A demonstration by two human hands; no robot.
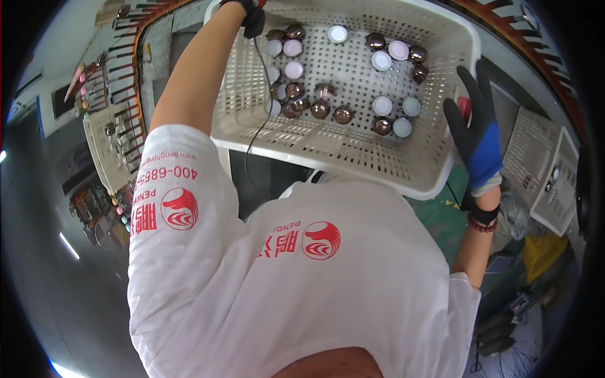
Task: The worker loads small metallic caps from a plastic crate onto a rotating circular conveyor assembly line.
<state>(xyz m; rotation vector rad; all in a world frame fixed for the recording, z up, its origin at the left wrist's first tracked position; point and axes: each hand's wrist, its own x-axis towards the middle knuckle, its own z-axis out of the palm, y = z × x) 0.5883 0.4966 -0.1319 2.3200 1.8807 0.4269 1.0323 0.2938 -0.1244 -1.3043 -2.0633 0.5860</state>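
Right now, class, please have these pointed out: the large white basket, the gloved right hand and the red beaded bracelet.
Large white basket [372, 157]: head view, on its near inner wall.
Gloved right hand [479, 134]: head view, middle of the hand.
Red beaded bracelet [483, 226]: head view, on its beads.

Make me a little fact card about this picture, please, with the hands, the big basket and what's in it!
Left hand: dark-gloved, at the basket's left end; grip unclear
Right hand: black-and-blue glove, fingers stretched out, at the basket's right end
Big basket: white, full of little holes
Inside: shiny brown round pieces, plus pale discs, some white, some pinkish
Shirt: white with red print
Right wrist: dark band and red beads
Far right: yellow bag-like thing
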